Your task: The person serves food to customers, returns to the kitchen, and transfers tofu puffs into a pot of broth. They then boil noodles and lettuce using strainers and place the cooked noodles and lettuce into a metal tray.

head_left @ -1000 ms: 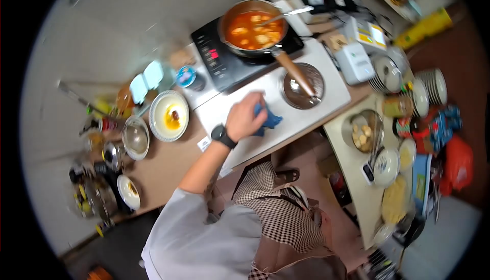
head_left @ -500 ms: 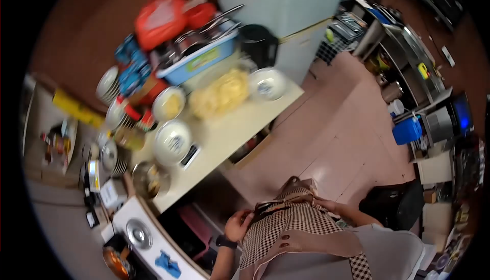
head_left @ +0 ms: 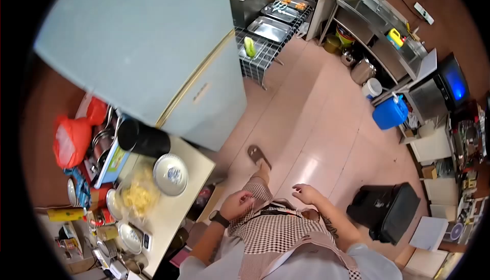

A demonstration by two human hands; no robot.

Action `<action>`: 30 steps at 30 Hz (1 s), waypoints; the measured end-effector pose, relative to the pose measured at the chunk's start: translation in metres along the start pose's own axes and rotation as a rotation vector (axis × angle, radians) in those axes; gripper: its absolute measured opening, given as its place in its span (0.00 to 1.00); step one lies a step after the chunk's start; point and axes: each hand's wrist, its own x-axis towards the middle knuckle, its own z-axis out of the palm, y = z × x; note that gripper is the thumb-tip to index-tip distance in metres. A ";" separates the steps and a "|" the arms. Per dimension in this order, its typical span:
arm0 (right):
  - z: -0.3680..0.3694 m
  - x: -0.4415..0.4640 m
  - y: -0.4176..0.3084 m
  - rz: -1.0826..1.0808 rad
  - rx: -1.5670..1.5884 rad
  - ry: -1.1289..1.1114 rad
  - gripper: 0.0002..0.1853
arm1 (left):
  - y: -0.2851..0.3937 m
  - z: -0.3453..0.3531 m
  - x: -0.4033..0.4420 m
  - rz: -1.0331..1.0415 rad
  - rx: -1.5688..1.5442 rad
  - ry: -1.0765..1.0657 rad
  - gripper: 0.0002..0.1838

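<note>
Far left, a red plastic bag (head_left: pixel 71 142) beside the cream table (head_left: pixel 196 170), which carries a bag of yellow food (head_left: pixel 139 196) and a white bowl (head_left: pixel 171 174); the pale fridge (head_left: pixel 138 50) looms beyond. Near centre, the left hand (head_left: pixel 237 206) half-curls by the checked apron (head_left: pixel 273 229), grip impossible to tell; the right hand (head_left: pixel 305 194) hangs loosely open just across it. Pink tiles (head_left: pixel 326 127), then a black bin (head_left: pixel 383 211) near right, a blue jug (head_left: pixel 390 112) farther off.

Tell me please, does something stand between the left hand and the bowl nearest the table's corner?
Nothing visible stands between the left hand and the bowl; the way passes over the bare edge of the table.
</note>
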 end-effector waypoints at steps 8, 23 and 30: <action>-0.278 0.204 -0.034 -0.106 -0.214 0.065 0.24 | 0.095 -0.059 0.330 0.071 -0.011 -0.031 0.17; -0.853 0.689 -0.253 -0.550 -0.571 0.543 0.14 | 0.152 -0.089 0.633 -0.414 -0.248 0.709 0.14; -0.803 0.823 -0.137 -0.433 -0.843 0.042 0.36 | 0.238 -0.024 0.727 -0.686 -0.526 0.852 0.14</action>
